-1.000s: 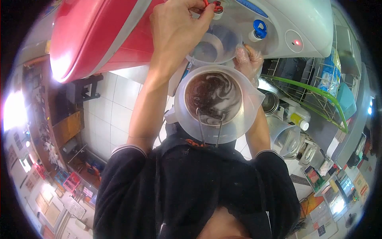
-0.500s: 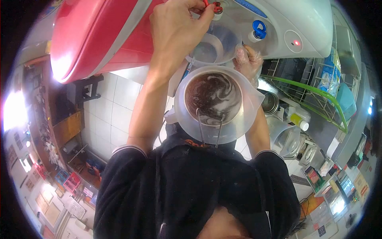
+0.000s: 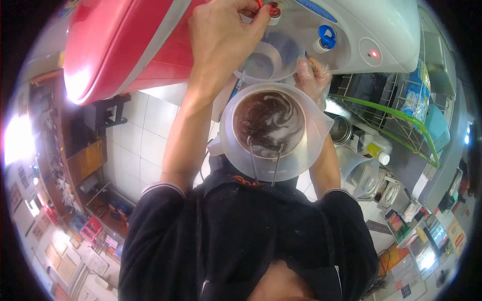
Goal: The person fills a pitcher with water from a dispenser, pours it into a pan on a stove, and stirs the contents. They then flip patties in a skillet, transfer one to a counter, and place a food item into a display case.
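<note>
At top centre of the frame, a person's left hand (image 3: 226, 31) pinches a red tap (image 3: 274, 10) above a clear container (image 3: 289, 54); the gloved right hand (image 3: 312, 80) curls at its edge, grip unclear. The plastic looks stiff and light, likely slippery when wet, best held by the rim

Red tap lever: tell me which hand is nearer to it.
Left. The left hand has its fingers on the red tap lever; the gloved right hand is apart from it, lower and farther right in the view.
</note>
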The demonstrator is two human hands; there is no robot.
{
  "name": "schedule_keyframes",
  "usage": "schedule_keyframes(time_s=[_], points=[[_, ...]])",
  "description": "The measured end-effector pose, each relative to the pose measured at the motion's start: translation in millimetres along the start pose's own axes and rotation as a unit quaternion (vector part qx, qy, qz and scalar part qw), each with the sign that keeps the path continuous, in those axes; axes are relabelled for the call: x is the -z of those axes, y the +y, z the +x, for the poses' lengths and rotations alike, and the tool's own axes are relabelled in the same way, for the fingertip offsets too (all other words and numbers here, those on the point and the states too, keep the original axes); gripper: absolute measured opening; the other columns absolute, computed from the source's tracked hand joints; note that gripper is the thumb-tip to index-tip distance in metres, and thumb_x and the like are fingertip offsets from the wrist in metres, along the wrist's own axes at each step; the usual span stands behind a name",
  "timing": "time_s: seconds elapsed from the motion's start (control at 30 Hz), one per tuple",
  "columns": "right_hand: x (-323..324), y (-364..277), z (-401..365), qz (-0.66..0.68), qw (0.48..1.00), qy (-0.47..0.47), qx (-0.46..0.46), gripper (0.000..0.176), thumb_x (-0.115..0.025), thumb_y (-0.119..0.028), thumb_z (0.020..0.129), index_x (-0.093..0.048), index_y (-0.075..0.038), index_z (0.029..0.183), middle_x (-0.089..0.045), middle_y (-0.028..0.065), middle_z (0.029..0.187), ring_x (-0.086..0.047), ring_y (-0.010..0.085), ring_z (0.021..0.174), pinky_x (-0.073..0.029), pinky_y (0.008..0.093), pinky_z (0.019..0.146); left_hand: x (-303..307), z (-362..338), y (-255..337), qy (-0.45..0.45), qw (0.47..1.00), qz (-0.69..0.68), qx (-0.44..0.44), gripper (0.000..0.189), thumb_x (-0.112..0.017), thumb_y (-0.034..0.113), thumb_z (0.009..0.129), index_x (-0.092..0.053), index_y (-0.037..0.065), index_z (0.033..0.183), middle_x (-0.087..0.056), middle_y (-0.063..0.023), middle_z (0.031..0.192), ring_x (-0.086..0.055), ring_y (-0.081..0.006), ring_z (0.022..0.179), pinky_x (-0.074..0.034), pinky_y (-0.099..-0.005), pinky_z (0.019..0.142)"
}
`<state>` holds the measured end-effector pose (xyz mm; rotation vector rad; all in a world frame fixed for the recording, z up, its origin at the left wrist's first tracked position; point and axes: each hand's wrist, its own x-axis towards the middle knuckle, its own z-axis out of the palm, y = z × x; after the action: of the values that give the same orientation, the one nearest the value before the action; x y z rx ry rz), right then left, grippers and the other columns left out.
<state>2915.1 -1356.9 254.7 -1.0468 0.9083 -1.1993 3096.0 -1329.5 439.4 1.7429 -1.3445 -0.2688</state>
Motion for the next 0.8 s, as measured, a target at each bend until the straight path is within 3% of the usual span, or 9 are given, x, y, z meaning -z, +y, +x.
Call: schedule_keyframes(time_s=[0.1,0.2,0.4,0.5,0.6,0.7,0.8], points=[[3,-7,1,0.000,0.997,-0.077,-0.022,0.024,-0.070,-0.017,0.082,-0.065,0.006,0.084,-0.064,0.0036,0.075,-0.055,0.0084,0.070,-0.046,0.0252,0.061,-2,0,-4,0.022,0.999,-0.012,-0.039,0.013,-0.068,0.010,0.080,-0.074,-0.001,0.083,-0.068,-0.0145,0.066,-0.057,-0.0139,0.051,-0.043,-0.0283,0.050],[-2,-10,-1,-0.033,0.999,-0.042,-0.005,0.024,-0.070,-0.017,0.082,-0.064,0.006,0.083,-0.062,0.0030,0.074,-0.054,0.0080,0.069,-0.045,0.0255,0.061,-2,0,-4,0.013,0.999,-0.010,-0.031,0.014,-0.068,0.010,0.080,-0.074,-0.001,0.084,-0.068,-0.0146,0.067,-0.057,-0.0138,0.051,-0.043,-0.0282,0.050],[4,-9,2,-0.077,0.994,-0.078,-0.007,0.031,-0.071,-0.023,0.081,-0.064,0.007,0.085,-0.064,0.0050,0.077,-0.056,0.0109,0.073,-0.047,0.0277,0.063,0,1,2,0.011,0.999,-0.007,-0.033,0.013,-0.068,0.010,0.080,-0.074,-0.001,0.084,-0.068,-0.0147,0.067,-0.057,-0.0141,0.050,-0.043,-0.0283,0.049],[3,0,1,-0.109,0.994,-0.005,0.004,0.037,-0.071,-0.028,0.080,-0.063,0.008,0.085,-0.063,0.0050,0.075,-0.055,0.0118,0.073,-0.046,0.0298,0.063,1,1,6,-0.002,1.000,-0.024,-0.003,0.013,-0.068,0.010,0.080,-0.074,0.000,0.084,-0.068,-0.0151,0.067,-0.057,-0.0138,0.050,-0.043,-0.0283,0.049],[5,-3,2,-0.126,0.992,0.003,-0.013,0.038,-0.071,-0.030,0.079,-0.064,0.007,0.083,-0.060,0.0043,0.071,-0.052,0.0119,0.071,-0.045,0.0314,0.062,0,1,3,0.005,1.000,-0.011,-0.020,0.013,-0.068,0.010,0.079,-0.074,-0.001,0.082,-0.068,-0.0152,0.066,-0.057,-0.0149,0.050,-0.043,-0.0287,0.050],[4,-13,4,-0.146,0.986,-0.074,0.006,0.036,-0.071,-0.031,0.078,-0.062,0.004,0.075,-0.053,0.0014,0.064,-0.047,0.0108,0.067,-0.042,0.0315,0.058,0,3,5,0.018,0.998,0.019,-0.055,0.012,-0.067,0.009,0.079,-0.073,-0.002,0.078,-0.067,-0.0153,0.066,-0.060,-0.0188,0.052,-0.044,-0.0299,0.052],[-5,-18,1,-0.123,0.991,-0.027,0.040,0.035,-0.069,-0.029,0.079,-0.055,0.000,0.068,-0.045,-0.0016,0.061,-0.041,0.0100,0.063,-0.037,0.0309,0.054,-1,4,7,0.022,0.995,0.038,-0.085,0.013,-0.068,0.010,0.079,-0.072,-0.002,0.077,-0.068,-0.0156,0.069,-0.063,-0.0234,0.057,-0.047,-0.0328,0.056]])
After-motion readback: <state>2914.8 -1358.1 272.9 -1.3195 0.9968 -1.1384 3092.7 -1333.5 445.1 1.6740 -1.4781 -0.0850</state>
